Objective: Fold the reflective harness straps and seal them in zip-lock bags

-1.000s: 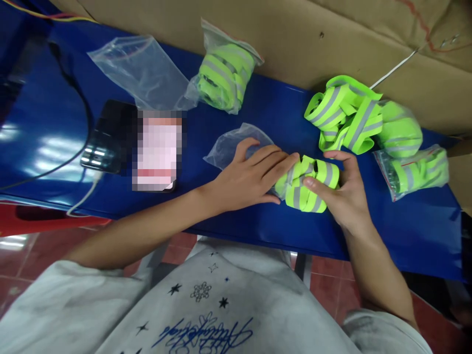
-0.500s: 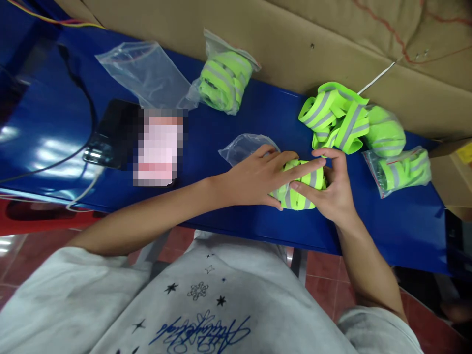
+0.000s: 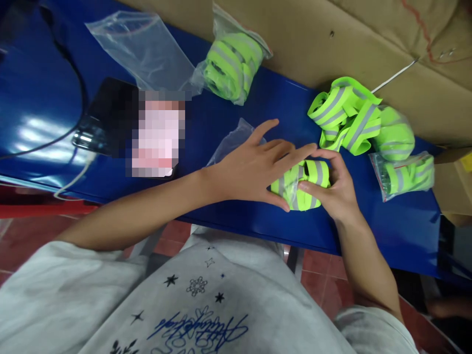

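A folded neon-yellow reflective strap (image 3: 309,184) with grey stripes lies at the mouth of a clear plastic bag (image 3: 234,142) on the blue table (image 3: 258,110). My right hand (image 3: 334,189) is closed round the strap, thumb and fingers pinching its right end. My left hand (image 3: 258,169) rests on the bag and the strap's left side, fingers stretched out and spread, index finger reaching over the strap's top.
A bagged strap bundle (image 3: 230,66) and an empty clear bag (image 3: 143,46) lie at the back. Loose straps (image 3: 346,115) and two more bagged bundles (image 3: 405,172) sit at the right. A phone (image 3: 106,115) with cables lies left. Cardboard (image 3: 332,29) stands behind the table.
My left hand's fingers have spread and lifted a little off the strap. My right hand keeps its grip, with the strap shifted slightly left into the bag's mouth.
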{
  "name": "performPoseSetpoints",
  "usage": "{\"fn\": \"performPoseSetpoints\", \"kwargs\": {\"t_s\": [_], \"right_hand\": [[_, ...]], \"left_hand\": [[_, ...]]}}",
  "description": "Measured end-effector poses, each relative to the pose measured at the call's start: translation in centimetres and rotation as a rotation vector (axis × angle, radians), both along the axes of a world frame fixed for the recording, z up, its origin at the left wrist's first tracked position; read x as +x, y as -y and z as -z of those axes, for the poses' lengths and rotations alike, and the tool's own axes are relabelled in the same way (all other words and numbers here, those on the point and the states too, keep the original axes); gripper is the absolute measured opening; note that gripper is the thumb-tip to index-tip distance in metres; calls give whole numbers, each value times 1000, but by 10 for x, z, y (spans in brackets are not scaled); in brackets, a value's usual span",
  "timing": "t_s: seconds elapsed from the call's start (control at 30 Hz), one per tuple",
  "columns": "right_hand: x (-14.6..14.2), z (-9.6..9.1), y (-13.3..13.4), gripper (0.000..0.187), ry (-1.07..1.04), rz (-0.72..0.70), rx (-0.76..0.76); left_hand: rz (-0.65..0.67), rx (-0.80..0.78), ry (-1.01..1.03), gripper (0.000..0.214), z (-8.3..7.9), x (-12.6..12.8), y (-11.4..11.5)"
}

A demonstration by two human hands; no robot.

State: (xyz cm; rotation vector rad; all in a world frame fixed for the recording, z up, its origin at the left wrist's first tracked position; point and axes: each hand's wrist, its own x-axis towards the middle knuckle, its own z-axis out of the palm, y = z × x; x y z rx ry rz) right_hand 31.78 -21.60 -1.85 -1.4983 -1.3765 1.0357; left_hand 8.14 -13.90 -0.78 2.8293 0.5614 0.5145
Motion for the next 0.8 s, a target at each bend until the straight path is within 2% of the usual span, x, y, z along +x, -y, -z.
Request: {"fn": "performPoseSetpoints", "kwargs": {"t_s": [0.1, 0.17, 0.27, 0.37, 0.5, 0.53, 0.57, 0.63, 0.7, 0.8], "right_hand": [[-3, 7, -2, 68, -127, 133, -117], [-6, 12, -2, 68, -154, 187, -134], [-9, 15, -2, 63, -100, 197, -112], [-3, 10, 0, 64, 27, 103, -27], [6, -7, 4, 103, 143, -184, 55], [7, -10, 4, 108, 172, -228, 99], [7, -13, 5, 105, 210, -258, 145], [7, -15, 6, 79, 284, -264, 221], [6, -12, 6, 56, 304, -229, 220], [8, -1, 7, 52, 164, -138, 91]], "left_hand": [[6, 82, -62, 112, 5, -1, 1], [-20, 122, -113, 111, 5, -1, 3], [-53, 154, -141, 105, 5, -1, 6], [-77, 122, -127, 100, 5, -2, 5], [-115, 27, -57, 92, 7, -3, 0], [-113, 4, -40, 93, 7, -3, -1], [-104, -19, -26, 95, 8, -3, -3], [-75, -61, -1, 99, 9, -3, -5], [-45, -96, 21, 101, 10, -3, -6], [-6, -114, 25, 104, 12, -4, -7]]}}
